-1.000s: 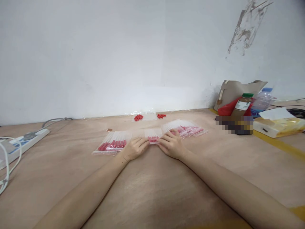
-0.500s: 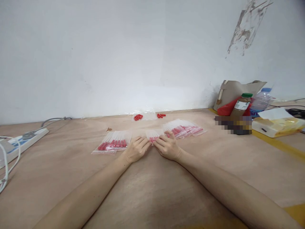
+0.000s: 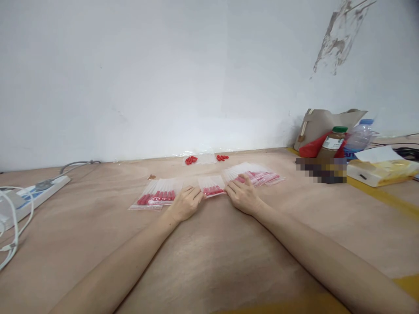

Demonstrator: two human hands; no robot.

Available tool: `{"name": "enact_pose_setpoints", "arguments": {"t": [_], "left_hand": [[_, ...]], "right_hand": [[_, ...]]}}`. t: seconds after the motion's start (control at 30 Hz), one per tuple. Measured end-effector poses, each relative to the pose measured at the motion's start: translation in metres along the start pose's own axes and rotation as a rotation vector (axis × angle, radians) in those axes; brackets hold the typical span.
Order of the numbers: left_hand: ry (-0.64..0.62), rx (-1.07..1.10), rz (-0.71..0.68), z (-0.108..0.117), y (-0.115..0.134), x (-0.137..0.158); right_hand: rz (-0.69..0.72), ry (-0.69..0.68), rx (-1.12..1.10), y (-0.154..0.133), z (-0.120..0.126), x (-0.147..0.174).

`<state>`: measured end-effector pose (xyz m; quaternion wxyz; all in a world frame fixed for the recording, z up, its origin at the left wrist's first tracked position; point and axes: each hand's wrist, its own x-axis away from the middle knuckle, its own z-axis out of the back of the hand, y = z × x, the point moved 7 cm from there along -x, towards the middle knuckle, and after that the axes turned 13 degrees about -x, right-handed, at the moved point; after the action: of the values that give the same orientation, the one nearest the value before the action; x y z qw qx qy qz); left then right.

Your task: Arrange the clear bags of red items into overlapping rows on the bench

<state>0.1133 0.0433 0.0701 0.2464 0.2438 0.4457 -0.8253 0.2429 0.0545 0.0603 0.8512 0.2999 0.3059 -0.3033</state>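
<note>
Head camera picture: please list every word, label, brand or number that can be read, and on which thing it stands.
None can be read.
Jar: white label, print too small.
Water bottle: blue label, letters blurred and partly hidden.
Tissue pack: no legible print.
Small bags between left hand and right hand: no print visible.
One area by the jar is pixelated.

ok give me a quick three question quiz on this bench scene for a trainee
1. True or false: both hands touch the small bag of red pieces.
2. Which pile lies beside the right hand? A: bag pile on the right B: bag pile on the left
3. Fill in: the power strip lies at the ____ edge of the table.

Key: 1 true, the left hand pinches one end, the right the other. 2 A. 3 left.
</note>
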Motion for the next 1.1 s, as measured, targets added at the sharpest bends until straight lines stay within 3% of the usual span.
{"name": "enact_pose_setpoints", "arguments": {"t": [0.13,0.3,0.47,0.67,0.83,1.1], "left_hand": [[-0.072,0.102,0.043,-0.001,-0.004,0.003],[-0.137,0.345,0.257,-0.008,-0.015,0.006],[-0.227,0.519,0.228,-0.023,-0.018,0.008],[-0.385,0.492,0.301,-0.024,-0.062,0.019],[-0.597,0.492,0.313,-0.023,-0.080,0.052],[-0.716,0.415,0.280,-0.013,-0.089,0.082]], "right_hand": [[-0.010,-0.008,-0.028,0.002,-0.001,0.002],[-0.027,0.047,-0.145,-0.001,0.003,0.001],[0.042,-0.026,-0.316,-0.006,0.003,-0.002],[-0.326,-0.204,-0.355,0.049,0.005,0.007],[-0.306,-0.487,-0.307,0.068,-0.008,0.020],[-0.206,-0.443,-0.342,0.045,-0.015,0.013]]}}
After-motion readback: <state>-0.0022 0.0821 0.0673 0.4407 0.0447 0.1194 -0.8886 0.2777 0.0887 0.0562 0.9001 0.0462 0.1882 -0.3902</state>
